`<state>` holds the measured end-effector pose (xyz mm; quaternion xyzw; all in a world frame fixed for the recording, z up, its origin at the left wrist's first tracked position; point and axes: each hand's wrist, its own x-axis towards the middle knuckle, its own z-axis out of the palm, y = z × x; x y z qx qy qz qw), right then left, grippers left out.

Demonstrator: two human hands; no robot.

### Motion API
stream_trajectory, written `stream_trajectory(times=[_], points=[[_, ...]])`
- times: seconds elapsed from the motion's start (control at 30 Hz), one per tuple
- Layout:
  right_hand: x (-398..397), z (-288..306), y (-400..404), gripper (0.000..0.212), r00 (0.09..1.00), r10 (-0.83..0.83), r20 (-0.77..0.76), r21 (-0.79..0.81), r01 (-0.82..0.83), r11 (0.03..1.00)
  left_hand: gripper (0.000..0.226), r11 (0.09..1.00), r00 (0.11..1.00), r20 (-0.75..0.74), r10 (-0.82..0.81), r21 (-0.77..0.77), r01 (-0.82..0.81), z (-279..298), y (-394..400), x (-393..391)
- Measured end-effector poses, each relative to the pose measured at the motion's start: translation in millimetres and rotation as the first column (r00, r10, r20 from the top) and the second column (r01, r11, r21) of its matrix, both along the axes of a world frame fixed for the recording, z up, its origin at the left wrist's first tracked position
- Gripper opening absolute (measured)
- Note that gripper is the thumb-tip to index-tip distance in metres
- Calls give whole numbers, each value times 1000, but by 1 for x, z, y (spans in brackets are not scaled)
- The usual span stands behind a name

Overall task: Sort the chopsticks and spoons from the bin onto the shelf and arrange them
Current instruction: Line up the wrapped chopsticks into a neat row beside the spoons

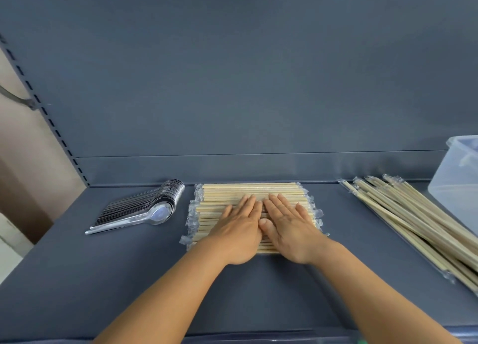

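Head view shows the sorted chopsticks (252, 196), each pair in a clear wrapper, lying crosswise in a flat raft directly under both palms. The left hand (238, 229) and the right hand (289, 229) lie side by side on top of it, fingers straight and flat, thumbs nearly touching; nothing is gripped or pinched, they only press down and square the raft.

Slipping looks like the main risk. The wrappers appear slick, so a push with uneven pressure could make the top layer slide over the lower one and fan out at the ends, undoing the alignment. Pressing forward past the fingertips could also drive the far rows against the back wall (258, 167) of the shelf (129, 279) and skew them.

Just off the left hand's outer side sits the nested stack of spoons (152, 209); a sideways shove might knock it. Well out beyond the right hand lies a loose pile of chopsticks (413, 222), still unarranged, with the clear bin (455, 188) behind it.
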<state>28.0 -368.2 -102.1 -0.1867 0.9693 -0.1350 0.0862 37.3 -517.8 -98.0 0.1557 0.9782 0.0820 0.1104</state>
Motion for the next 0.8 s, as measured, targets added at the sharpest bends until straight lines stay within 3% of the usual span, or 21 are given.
stream_trajectory(times=[0.1,0.2,0.33,0.57,0.7,0.8], points=[[4,1,2,62,996,-63,-57,-59,59,997,60,995,994,-65,84,50,-81,3,-5,1],[2,1,8,65,969,-210,-128,-116,195,974,67,953,945,-127,303,62,-297,6,-19,0],[-1,-5,23,77,906,-407,-118,-128,392,911,73,862,861,-57,506,2,-507,0,-37,-1],[3,-6,28,48,923,-384,-13,-199,374,906,69,875,875,-15,483,29,-483,-4,-35,0],[6,-1,27,50,928,-373,-5,-199,365,910,66,880,880,-17,475,-10,-475,-2,-33,0],[9,0,31,56,927,-364,-89,-169,346,923,66,883,885,-47,464,-58,-466,1,-31,2]])
